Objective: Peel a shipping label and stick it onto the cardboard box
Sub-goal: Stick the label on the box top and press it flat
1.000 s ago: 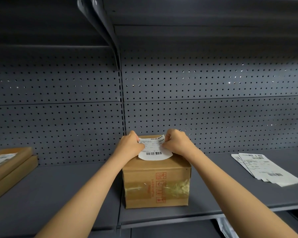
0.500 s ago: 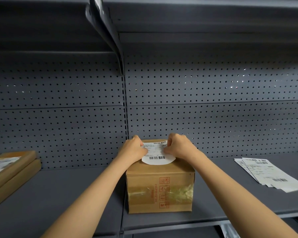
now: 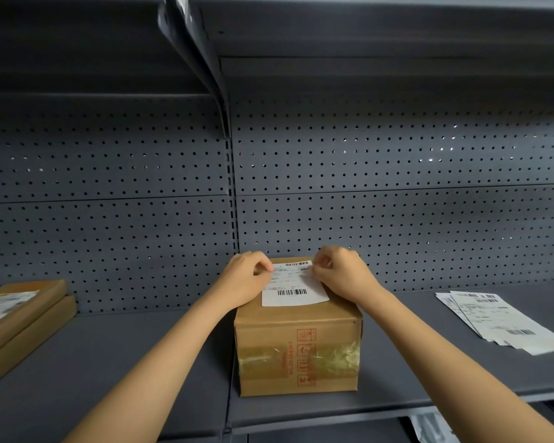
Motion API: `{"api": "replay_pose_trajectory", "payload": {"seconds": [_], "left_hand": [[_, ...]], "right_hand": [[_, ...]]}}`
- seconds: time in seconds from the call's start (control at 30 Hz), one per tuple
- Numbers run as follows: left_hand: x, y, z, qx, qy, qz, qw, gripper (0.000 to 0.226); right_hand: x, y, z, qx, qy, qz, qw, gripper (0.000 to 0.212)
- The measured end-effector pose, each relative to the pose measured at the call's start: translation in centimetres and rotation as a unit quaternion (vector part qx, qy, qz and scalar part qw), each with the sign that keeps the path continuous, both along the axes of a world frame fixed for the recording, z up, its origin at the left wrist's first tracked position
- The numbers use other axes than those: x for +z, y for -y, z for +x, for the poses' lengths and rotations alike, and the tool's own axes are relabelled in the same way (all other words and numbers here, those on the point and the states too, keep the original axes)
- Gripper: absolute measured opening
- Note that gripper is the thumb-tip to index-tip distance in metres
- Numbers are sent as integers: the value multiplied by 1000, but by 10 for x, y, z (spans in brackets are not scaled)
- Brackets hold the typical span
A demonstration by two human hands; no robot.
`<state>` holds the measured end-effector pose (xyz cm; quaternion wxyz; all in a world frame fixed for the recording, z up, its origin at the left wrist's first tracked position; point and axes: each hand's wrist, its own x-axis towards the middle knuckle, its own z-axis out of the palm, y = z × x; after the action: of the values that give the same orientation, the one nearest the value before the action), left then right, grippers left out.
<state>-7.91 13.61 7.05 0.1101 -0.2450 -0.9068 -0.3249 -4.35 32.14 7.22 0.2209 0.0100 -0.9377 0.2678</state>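
There is a single view — a wide-angle camera worn on the person's head, facing forward and slightly down at a dark grey metal shelf (image 3: 115, 362) and its perforated grey back panel (image 3: 397, 161). It sits close, at arm's reach; both bare forearms enter from the bottom edge. The underside of an upper grey shelf (image 3: 365, 27) fills the top, and straight lines bow toward the frame edges.

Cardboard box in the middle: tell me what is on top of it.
A white shipping label lies on the cardboard box, barcodes facing up. The left hand and right hand rest on its far corners, hiding them and the box top beneath.
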Motion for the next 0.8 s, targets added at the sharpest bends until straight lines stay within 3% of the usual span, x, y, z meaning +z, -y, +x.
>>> {"api": "replay_pose_trajectory", "payload": {"seconds": [0.1, 0.23, 0.47, 0.67, 0.8], "left_hand": [[1, -4, 3, -52, 14, 1, 999, 34], [2, -9, 6, -83, 40, -24, 995, 42], [2, 0, 3, -71, 57, -53, 994, 38], [-2, 24, -5, -57, 59, -49, 995, 40], [0, 22, -7, -57, 46, -51, 996, 39]], "right_hand": [[3, 6, 1, 78, -9, -14, 997, 27], [3, 11, 1, 141, 53, 24, 988, 30], [-1, 2, 0, 134, 108, 44, 984, 29], [0, -21, 2, 112, 110, 4, 988, 27], [3, -19, 1, 94, 104, 38, 989, 28]]}}
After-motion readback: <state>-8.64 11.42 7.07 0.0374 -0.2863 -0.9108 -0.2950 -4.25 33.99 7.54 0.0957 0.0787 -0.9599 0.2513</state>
